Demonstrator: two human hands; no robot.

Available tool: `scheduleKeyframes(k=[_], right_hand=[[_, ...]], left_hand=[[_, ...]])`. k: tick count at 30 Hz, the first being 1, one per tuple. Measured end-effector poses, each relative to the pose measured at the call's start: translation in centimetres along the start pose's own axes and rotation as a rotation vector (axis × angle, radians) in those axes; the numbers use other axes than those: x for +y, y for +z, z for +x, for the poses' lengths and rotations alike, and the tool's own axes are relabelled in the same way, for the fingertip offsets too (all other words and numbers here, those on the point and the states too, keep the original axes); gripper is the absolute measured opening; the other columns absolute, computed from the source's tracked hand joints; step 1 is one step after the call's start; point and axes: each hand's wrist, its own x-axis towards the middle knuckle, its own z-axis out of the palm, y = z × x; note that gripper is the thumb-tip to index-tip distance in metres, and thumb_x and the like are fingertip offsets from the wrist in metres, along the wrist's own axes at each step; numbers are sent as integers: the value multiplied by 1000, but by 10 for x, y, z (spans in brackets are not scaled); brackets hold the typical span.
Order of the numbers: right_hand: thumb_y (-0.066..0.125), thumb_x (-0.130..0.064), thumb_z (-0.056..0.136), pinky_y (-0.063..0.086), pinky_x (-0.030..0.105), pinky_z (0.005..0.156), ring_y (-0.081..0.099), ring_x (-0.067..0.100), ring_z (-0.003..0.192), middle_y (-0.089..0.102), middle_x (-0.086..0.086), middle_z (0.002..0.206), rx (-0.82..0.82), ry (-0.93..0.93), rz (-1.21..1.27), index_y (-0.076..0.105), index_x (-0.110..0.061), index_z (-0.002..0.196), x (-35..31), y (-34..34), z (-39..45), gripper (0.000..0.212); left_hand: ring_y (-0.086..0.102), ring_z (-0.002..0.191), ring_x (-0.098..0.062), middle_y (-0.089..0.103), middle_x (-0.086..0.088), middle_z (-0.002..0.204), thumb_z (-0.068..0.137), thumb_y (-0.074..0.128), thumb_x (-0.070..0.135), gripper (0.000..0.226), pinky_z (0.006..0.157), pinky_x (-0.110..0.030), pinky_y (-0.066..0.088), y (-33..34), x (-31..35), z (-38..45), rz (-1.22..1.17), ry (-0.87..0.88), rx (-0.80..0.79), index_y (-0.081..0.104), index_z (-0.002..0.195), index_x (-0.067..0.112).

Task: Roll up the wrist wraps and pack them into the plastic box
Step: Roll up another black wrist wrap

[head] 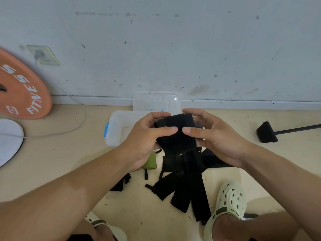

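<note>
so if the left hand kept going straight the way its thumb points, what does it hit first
Most likely the right hand: the left hand holds the black fabric wrist wrap with its thumb aimed across at the right thumb, a small gap apart. Depth is hard to judge from one view.

A big pale grey wall (173, 49) fills the top half of the picture, with dark scuffs and marks all over it. A white strip runs along its bottom edge. At the upper left sits a yellowish wall socket (44, 55) with a plug in it. The floor (52, 153) below is light tan, sprinkled with tiny dark bits. The light is soft and even.
</note>
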Motion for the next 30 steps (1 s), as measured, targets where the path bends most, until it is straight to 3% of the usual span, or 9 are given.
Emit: scheduleKeyframes(k=[3,7,12,16,21,25,30], right_hand=[[75,-24,85,60,33,83,73,24,112,72,7,127,-61,73,10,62,-20,135,1,0,1,51],[77,-23,80,58,28,74,75,23,104,72,8,124,2,30,9,64,-20,130,2,1,0,52],[83,-21,74,61,37,78,75,27,101,70,8,123,62,-41,0,66,-21,128,4,0,0,57],[83,-14,75,62,37,78,74,33,103,70,7,122,75,-69,-12,65,-24,129,4,1,0,58],[78,8,81,63,38,77,74,32,101,72,1,119,87,-138,-33,64,-21,125,4,4,0,54],[79,14,76,63,35,78,73,27,103,71,1,117,108,-177,-72,68,-21,117,6,5,0,55],[78,19,74,62,39,86,71,26,107,72,0,117,105,-195,-109,68,-18,112,8,3,0,53]], left_hand=[[70,111,-24,69,-4,122,81,79,-1,50,84,-40,63,0,0,-1,38,42,1,67,123,23],[72,108,-22,70,-6,122,70,84,7,68,83,-39,63,1,0,-1,-9,20,19,61,131,25],[72,110,-26,68,-12,128,66,85,20,76,79,-39,63,5,-1,-2,-85,-72,6,58,137,17],[71,113,-28,69,-10,128,63,87,23,86,85,-44,63,5,-1,-1,-110,-105,41,52,142,20],[71,114,-31,72,-9,127,68,84,25,70,92,-48,62,8,-2,-5,-133,-162,-11,61,134,15],[71,115,-31,73,-9,126,71,82,30,64,100,-47,58,7,-2,-5,-130,-188,-14,66,131,12],[71,115,-33,74,-12,124,82,77,21,50,94,-41,61,7,-1,-5,-135,-179,-45,69,129,8]])
